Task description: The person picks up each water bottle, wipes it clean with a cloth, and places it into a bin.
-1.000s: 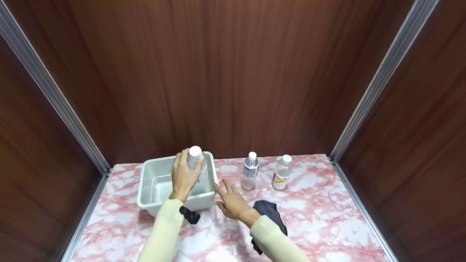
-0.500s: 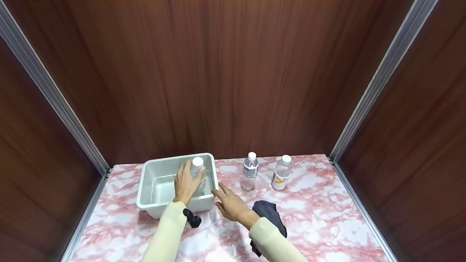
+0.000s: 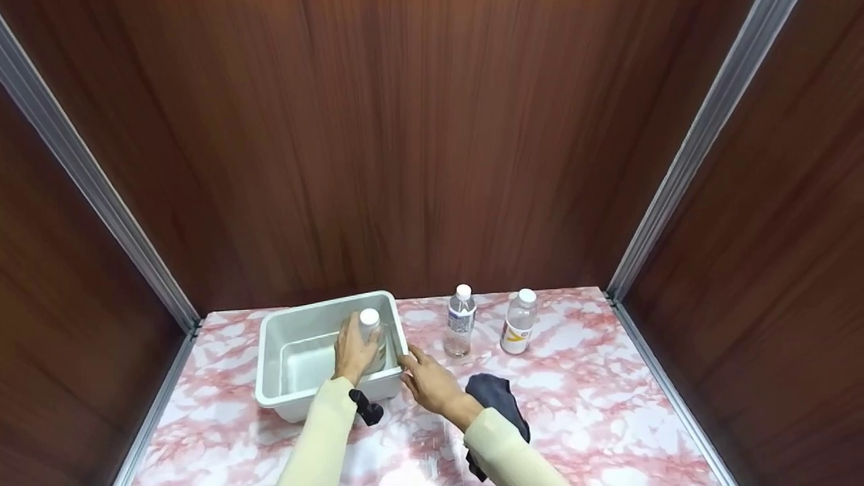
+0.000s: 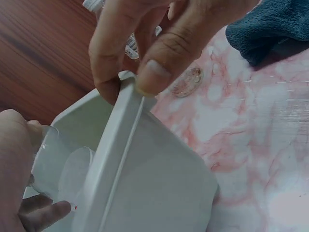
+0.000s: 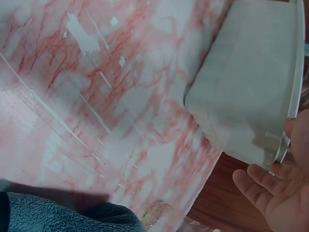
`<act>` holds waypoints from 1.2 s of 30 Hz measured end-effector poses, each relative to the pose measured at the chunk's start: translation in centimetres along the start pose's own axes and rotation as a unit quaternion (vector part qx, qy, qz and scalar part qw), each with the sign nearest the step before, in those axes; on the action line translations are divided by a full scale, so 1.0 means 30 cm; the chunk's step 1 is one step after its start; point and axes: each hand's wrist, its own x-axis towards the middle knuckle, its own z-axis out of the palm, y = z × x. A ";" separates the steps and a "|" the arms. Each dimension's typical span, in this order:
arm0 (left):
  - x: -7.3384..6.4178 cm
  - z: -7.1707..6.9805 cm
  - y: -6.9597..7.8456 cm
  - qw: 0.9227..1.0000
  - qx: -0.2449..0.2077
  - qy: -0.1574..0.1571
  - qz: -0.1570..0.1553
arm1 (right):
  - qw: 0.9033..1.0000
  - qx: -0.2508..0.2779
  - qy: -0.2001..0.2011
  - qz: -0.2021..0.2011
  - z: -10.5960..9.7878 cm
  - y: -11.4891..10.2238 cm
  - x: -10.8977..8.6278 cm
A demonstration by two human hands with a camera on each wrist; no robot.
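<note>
A pale grey plastic bin [image 3: 291, 409] stands at the left of the table. Inside its right end, my left hand [image 3: 352, 352] grips a clear bottle with a white cap [image 3: 369, 317], held upright. In the left wrist view the bottle's clear body [image 4: 47, 157] shows partly behind the left fingers [image 4: 46, 215]; whether its base touches the bin floor I cannot tell. My right hand [image 3: 435, 386] pinches the bin's front right rim corner, thumb outside and a fingertip inside. Other right fingers [image 5: 256, 186] stay spread beside the bin.
Right of the bin stand two capped bottles: a clear one with a blue-and-white label [image 3: 460, 324] and one with a yellow-marked label [image 3: 518, 327]. A dark blue cloth [image 3: 496, 398] lies by the right forearm. Wood-grain panels [image 3: 432, 169] enclose the marbled table [image 3: 580, 418].
The left hand has lowered the bottle deeper into the bin. The right hand has gone from touching the rim corner to pinching it. Both standing bottles and the cloth stay put.
</note>
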 end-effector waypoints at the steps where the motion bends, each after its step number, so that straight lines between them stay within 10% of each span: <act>1: -0.002 0.004 -0.002 1.000 -0.001 -0.005 -0.003 | 1.000 0.001 0.001 -0.002 0.001 -0.001 0.000; 16: 0.000 0.019 0.000 0.999 -0.001 -0.006 -0.032 | 0.999 -0.009 0.010 0.043 0.004 -0.028 0.009; 36: 0.014 0.011 0.023 0.990 -0.020 -0.096 -0.100 | 0.997 0.025 0.023 0.069 0.012 -0.034 0.018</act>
